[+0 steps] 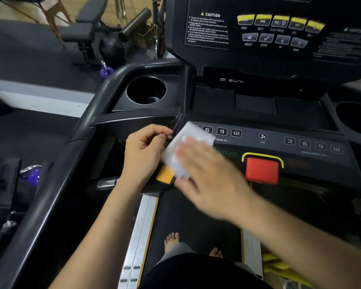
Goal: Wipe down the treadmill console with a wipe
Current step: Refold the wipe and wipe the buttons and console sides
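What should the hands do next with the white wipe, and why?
Probably slide the wipe rightward along the button row. It sits at the row's left end, the left hand pinching its edge and the right hand flat over it, while the fan button and red button to the right lie uncovered.

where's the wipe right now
In the head view, the wipe sits at the left end of the button panel, under the right hand, its edge pinched by the left hand.
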